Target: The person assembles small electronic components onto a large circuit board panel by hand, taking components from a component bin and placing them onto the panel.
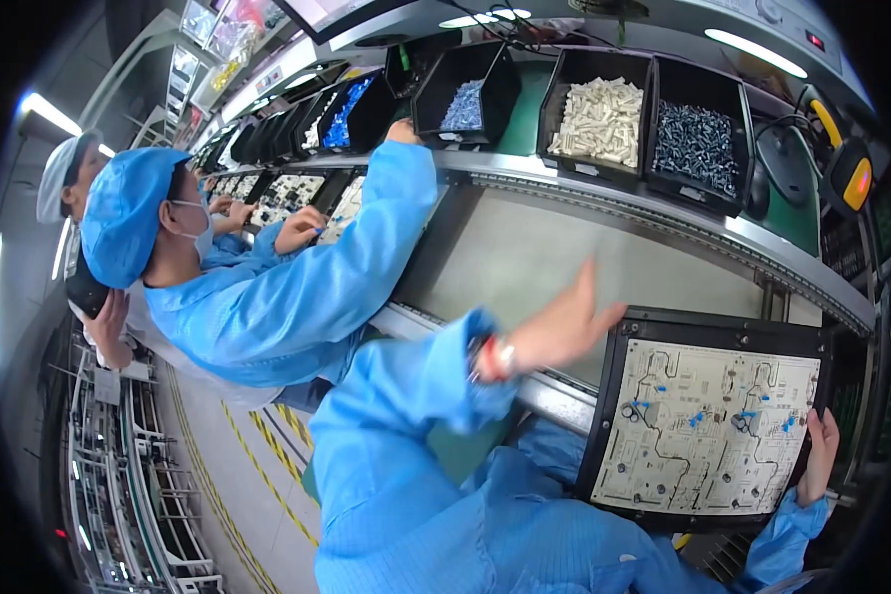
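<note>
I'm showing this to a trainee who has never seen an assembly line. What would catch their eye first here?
Probably the pale circuit board in its black frame at lower right, dotted with small blue parts; the right hand grips its right edge. The left hand hangs blurred and open above the conveyor. Behind it, black bins of white, grey and blue parts line the shelf, where a co-worker's blue sleeve reaches up.
</note>
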{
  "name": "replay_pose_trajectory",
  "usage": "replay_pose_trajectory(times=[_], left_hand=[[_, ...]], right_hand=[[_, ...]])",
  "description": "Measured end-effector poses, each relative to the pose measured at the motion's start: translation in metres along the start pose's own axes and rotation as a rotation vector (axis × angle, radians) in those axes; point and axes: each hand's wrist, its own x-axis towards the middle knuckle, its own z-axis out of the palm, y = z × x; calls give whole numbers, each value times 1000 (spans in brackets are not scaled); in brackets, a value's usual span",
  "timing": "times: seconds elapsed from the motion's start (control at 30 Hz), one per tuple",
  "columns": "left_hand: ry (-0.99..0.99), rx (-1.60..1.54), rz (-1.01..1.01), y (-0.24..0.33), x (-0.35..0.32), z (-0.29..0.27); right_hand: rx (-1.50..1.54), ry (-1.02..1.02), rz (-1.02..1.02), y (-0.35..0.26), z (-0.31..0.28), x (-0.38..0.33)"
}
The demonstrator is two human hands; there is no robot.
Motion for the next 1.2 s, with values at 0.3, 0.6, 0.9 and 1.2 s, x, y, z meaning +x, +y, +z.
replay_pose_trajectory(times=[0.3,0.6,0.9,1.2], left_hand=[[-72,-214,58,-3,-14,35],[-6,-443,4,-24,72,18],[-74,-408,-78,-28,104,18],[-37,-257,-1,-37,100,20]], right_hand=[[-5,-7,126,-26,8,5],[-34,-66,110,-43,46,28],[-82,-19,213,-55,56,43],[-275,-25,125,-56,51,37]])
